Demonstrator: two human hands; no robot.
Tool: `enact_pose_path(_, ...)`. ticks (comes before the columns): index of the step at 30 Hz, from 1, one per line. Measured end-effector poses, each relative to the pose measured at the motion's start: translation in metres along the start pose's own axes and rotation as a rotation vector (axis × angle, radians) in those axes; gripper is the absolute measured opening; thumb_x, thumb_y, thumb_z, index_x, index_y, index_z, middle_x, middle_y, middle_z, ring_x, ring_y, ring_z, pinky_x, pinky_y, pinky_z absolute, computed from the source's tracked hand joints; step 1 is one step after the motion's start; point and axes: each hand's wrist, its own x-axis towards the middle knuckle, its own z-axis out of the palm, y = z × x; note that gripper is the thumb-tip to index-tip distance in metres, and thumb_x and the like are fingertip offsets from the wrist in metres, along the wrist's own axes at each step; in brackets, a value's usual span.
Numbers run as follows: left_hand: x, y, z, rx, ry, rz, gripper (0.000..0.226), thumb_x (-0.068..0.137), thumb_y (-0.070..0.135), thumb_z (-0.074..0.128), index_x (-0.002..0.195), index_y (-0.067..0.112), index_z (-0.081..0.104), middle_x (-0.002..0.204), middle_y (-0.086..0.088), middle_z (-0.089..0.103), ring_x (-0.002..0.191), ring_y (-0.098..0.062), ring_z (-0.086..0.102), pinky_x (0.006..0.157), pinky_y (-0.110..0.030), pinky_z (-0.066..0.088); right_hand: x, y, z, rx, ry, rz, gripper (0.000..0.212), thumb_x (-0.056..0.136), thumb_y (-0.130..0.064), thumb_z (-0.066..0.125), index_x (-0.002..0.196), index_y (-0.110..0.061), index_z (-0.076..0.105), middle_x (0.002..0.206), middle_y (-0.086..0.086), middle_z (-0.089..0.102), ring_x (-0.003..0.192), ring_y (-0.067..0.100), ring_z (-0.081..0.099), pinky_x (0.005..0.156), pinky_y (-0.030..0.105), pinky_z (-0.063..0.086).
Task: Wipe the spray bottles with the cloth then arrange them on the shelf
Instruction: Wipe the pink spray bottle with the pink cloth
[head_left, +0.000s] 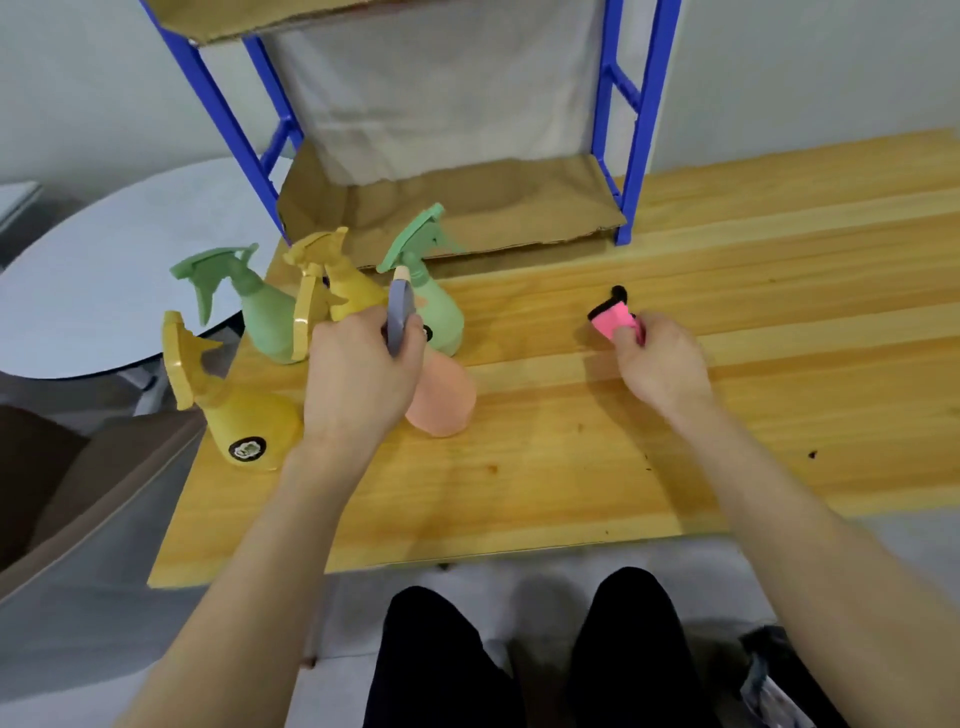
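The pink bottle (441, 400) stands on the wooden table (571, 467), its long axis tilting up and left to the grey trigger head, where the left hand (358, 374) is wrapped round the neck. The cloth (615, 319) lies to its right, bunched in the right hand (660, 364), well apart, so the wipe probably calls for the two to come together.

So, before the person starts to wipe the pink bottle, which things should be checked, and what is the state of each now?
1. Left hand grips the pink bottle by its grey trigger head: ok.
2. Right hand holds the pink cloth: ok.
3. Cloth touches the bottle: not ok, they are apart.
4. Bottom shelf has free space: ok.
5. Neighbouring green bottle clear of the pink one: cannot tell, they overlap in view.
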Motion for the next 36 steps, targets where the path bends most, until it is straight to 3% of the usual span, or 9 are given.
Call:
enact_pose_path(4,-0.002,0.0,0.004,-0.021,0.036,0.09,0.048,0.102,0.034,0.062,0.06,0.018,0.047,0.052,-0.002,0.049,0.052,-0.026,0.047,0.05,-0.037,0.03,-0.011,-0.008,0.003,0.182,0.054,0.07,0.034,0.111,-0.036,0.036,0.103,-0.011,0.058,0.104,0.015,0.066,0.095,0.037,0.06,0.076,0.038,0.038)
enact_pose_path(8,-0.002,0.004,0.007,-0.088,0.002,0.106,0.046,0.1,0.044,0.057,0.068,0.012,0.062,0.064,-0.007,0.07,0.057,-0.029,0.068,0.058,-0.049,0.056,-0.034,-0.022,-0.005,0.442,0.053,0.152,0.04,0.113,-0.038,0.033,0.132,-0.012,0.056,0.121,0.008,0.059,0.11,0.031,0.056,0.091,0.042,0.045)
enact_pose_path(12,-0.013,0.013,0.004,-0.163,-0.026,0.079,0.045,0.104,0.038,0.06,0.07,0.008,0.063,0.065,-0.01,0.072,0.056,-0.03,0.071,0.061,-0.052,0.059,-0.063,-0.041,-0.006,0.585,0.017,0.205,0.055,0.113,-0.052,0.029,0.149,-0.014,0.047,0.133,0.007,0.058,0.114,0.029,0.057,0.1,0.047,0.052)
enact_pose_path(16,-0.025,0.017,-0.001,-0.209,-0.054,0.059,0.045,0.107,0.037,0.059,0.077,0.005,0.068,0.059,-0.007,0.072,0.041,-0.012,0.066,0.059,-0.045,0.062,-0.095,-0.076,-0.005,0.66,0.044,0.078,0.041,0.115,-0.045,0.032,0.135,-0.015,0.05,0.124,0.006,0.061,0.117,0.031,0.058,0.097,0.044,0.048)
enact_pose_path(21,-0.038,0.014,-0.009,-0.236,-0.085,0.058,0.042,0.109,0.036,0.058,0.081,0.006,0.067,0.059,-0.008,0.072,0.04,-0.01,0.067,0.054,-0.041,0.06,-0.141,-0.11,0.013,0.46,-0.114,-0.362,0.034,0.113,-0.054,0.032,0.092,-0.034,0.05,0.086,-0.008,0.06,0.081,0.012,0.057,0.069,0.031,0.038)
enact_pose_path(25,-0.038,0.004,-0.018,-0.231,-0.184,0.065,0.033,0.106,0.037,0.063,0.09,0.009,0.07,0.063,-0.007,0.075,0.048,-0.016,0.072,0.061,-0.04,0.064,-0.127,-0.117,0.032,0.31,-0.027,-0.455,0.032,0.112,-0.049,0.035,0.112,-0.022,0.051,0.099,0.0,0.066,0.089,0.022,0.062,0.071,0.04,0.044)
enact_pose_path(30,-0.038,-0.013,-0.024,-0.215,-0.27,0.067,0.022,0.107,0.033,0.062,0.096,0.015,0.069,0.067,-0.005,0.076,0.055,-0.016,0.073,0.064,-0.038,0.061,-0.122,-0.114,0.062,0.121,0.036,-0.643,0.034,0.115,-0.043,0.03,0.13,-0.026,0.055,0.12,-0.006,0.064,0.111,0.018,0.059,0.098,0.045,0.049)
enact_pose_path(33,-0.041,-0.026,-0.025,-0.271,-0.281,0.03,0.016,0.108,0.026,0.061,0.102,0.014,0.069,0.076,-0.006,0.077,0.057,-0.018,0.074,0.063,-0.036,0.061,-0.118,-0.112,0.065,0.176,0.056,-0.6,0.034,0.115,-0.04,0.032,0.122,-0.023,0.061,0.113,-0.005,0.067,0.105,0.017,0.06,0.089,0.039,0.047)
enact_pose_path(36,-0.047,-0.041,-0.026,-0.298,-0.269,0.007,0.01,0.108,0.025,0.061,0.106,0.018,0.068,0.078,-0.003,0.078,0.064,-0.021,0.077,0.069,-0.04,0.065,-0.113,-0.111,0.061,0.338,0.003,-0.373,0.039,0.116,-0.039,0.032,0.108,-0.019,0.065,0.091,-0.001,0.069,0.084,0.022,0.061,0.069,0.037,0.04)
